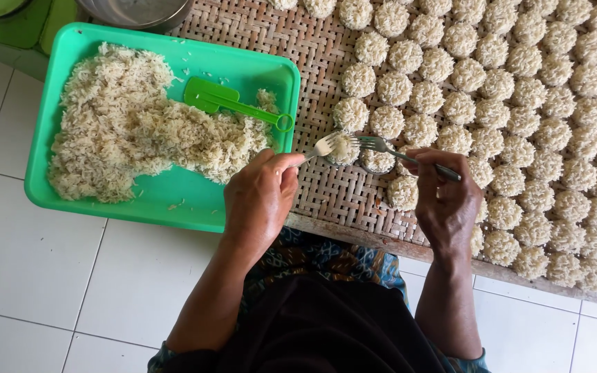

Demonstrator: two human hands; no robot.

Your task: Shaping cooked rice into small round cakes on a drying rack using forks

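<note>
My left hand [260, 197] grips a metal fork [323, 146] whose tines carry a small clump of rice over the woven bamboo mat [264, 31]. A second metal fork [409, 155] is in my right hand [443, 200], its tines pointing left and meeting the first fork at that clump. Both hands hover at the mat's near edge. Several round rice cakes [492, 83] lie in rows across the mat to the right. A green plastic tray [167, 200] to the left holds a heap of loose cooked rice [119, 124] and a green plastic scoop [222, 100].
A metal bowl [136, 10] stands behind the tray at the top. White floor tiles [36, 276] spread below and to the left. The mat's wooden frame edge [374, 238] runs in front of my knees. Patterned cloth covers my lap.
</note>
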